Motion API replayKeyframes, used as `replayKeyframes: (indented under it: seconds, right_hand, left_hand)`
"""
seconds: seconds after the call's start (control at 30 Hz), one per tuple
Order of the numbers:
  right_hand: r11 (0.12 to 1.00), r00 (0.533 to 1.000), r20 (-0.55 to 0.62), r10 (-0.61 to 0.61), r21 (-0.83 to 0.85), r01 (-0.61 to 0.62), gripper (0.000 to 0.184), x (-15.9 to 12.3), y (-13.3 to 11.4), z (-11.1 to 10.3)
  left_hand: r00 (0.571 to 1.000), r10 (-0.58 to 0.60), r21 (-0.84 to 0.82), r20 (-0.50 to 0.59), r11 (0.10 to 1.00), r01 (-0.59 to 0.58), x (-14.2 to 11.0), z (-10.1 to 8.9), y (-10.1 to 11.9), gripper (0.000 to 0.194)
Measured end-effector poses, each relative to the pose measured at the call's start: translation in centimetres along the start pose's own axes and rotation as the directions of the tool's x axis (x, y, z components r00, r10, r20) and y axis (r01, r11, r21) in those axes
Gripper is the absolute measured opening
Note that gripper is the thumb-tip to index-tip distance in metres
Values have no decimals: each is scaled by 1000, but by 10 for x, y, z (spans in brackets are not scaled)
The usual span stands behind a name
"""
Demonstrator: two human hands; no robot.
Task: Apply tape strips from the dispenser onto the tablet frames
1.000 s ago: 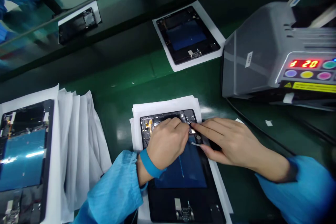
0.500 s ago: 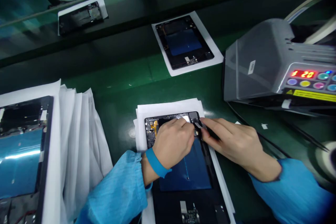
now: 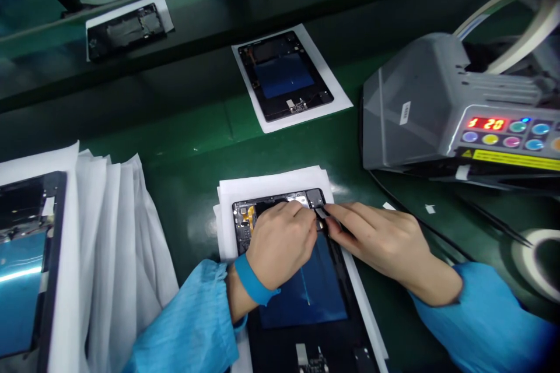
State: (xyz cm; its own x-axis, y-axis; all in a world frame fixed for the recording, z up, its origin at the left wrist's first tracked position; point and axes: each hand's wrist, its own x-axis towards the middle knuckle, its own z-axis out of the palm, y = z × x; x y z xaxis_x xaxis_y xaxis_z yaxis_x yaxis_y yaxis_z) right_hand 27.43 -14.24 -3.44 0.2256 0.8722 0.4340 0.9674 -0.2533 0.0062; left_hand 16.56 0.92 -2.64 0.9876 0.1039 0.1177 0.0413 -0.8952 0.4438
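Note:
A dark tablet with its inner board exposed (image 3: 247,224) lies on a white paper sheet (image 3: 271,182), with a blue panel (image 3: 306,297) showing below my hands. My left hand (image 3: 282,245), with a blue band at the wrist, curls over the tablet's upper edge. Its fingertips meet my right hand (image 3: 376,239) near the top right corner. A small black piece (image 3: 321,213) sits pinched in my right fingertips. My hands hide most of the board, so anything in my left fingers cannot be seen.
A grey tape dispenser (image 3: 415,105) with a red display stands at right, beside tweezers (image 3: 494,221) and a tape roll (image 3: 534,259). Further tablets on paper lie ahead (image 3: 284,76) and far ahead (image 3: 126,29). Another tablet (image 3: 21,262) lies left, beside stacked white sheets (image 3: 114,233).
The view has shifted, moving the bench items slightly left. My hands remain at the tablet's top right corner. A small white strip earlier seen below my right fingers no longer shows.

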Motion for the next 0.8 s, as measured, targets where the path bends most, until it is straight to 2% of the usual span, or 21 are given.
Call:
replayKeyframes:
  seconds: [0.47, 0.6, 0.8]
  right_hand:
    - [1000, 998, 66, -2, 30, 0, 13, 11, -4, -5]
    - [997, 995, 95, -23, 70, 16, 14, 13, -3, -7]
    - [997, 984, 159, -77, 38, 72, 15, 15, -5, -9]
  left_hand:
    - [999, -33, -5, 6, 999, 33, 0, 1, 0, 18]
    - [1000, -29, -7, 1, 1000, 29, 0, 0, 0, 17]
    - [999, -24, 28, 24, 999, 24, 2, -2, 0, 19]
